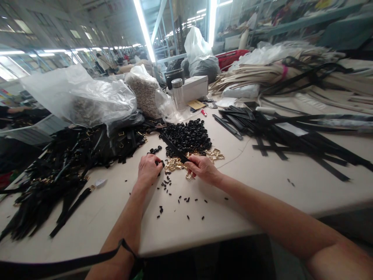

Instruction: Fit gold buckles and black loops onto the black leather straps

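Observation:
My right hand is closed on a flat black strap, which slants up and left over the pile. Just under its fingertips shows a gold buckle; whether the hand holds it too I cannot tell. My left hand is bent at the table, thumb and fingers pinched at a small black loop. Between and beyond the hands lies a heap of black loops, with loose gold buckles along its near edge. Tiny black pieces are scattered nearer me.
Finished-looking black straps with buckles are heaped at left, plain black straps at right. Behind stand plastic bags, a glass bottle, a white box and beige strips. A black band crosses the lower left.

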Demonstrator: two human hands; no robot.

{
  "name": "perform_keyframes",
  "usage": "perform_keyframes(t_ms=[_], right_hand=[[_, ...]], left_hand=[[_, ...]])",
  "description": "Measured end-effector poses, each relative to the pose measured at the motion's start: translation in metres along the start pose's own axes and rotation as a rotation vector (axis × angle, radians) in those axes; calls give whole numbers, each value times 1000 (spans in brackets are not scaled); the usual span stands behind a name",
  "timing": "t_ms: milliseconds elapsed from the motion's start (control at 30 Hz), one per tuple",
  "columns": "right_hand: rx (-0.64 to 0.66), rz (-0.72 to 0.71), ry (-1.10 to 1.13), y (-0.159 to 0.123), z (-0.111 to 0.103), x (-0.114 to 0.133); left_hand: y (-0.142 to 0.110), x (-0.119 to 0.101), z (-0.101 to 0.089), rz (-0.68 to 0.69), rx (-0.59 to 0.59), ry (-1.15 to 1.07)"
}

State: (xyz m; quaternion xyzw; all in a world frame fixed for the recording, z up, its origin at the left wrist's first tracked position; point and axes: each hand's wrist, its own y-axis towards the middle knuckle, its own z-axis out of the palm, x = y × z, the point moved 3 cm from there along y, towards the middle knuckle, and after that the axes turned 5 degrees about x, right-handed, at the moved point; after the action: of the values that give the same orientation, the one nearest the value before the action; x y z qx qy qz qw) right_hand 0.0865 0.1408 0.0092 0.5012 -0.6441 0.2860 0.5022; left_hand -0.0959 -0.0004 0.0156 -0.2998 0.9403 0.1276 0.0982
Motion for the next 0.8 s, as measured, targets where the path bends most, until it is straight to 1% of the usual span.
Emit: perform_keyframes(t_ms=[133, 300, 400, 500, 600, 667, 733, 800], right_hand=[[8, 0, 12, -1, 1, 2], [16, 0, -19, 0, -1, 3], [12, 5, -31, 0, -1, 3], [12, 29, -32, 0, 0, 1], [10, 26, -42, 0, 0, 0], [9, 18, -45, 0, 0, 1], [8, 25, -39, 0, 0, 0], [13, 40, -22, -1, 2, 0]], left_hand=[[-1, -5, 1, -9, 0, -15], [-3, -15, 0, 49, 13, -10], [-4, -21, 0, 51, 21, 4], [-5, -21, 1, 23, 26, -81], [-5, -19, 4, -41, 9, -312], [-6, -19, 6, -86, 6, -573], [-7, -24, 10, -126, 55, -886], [-10, -34, 14, -178, 155, -1148]])
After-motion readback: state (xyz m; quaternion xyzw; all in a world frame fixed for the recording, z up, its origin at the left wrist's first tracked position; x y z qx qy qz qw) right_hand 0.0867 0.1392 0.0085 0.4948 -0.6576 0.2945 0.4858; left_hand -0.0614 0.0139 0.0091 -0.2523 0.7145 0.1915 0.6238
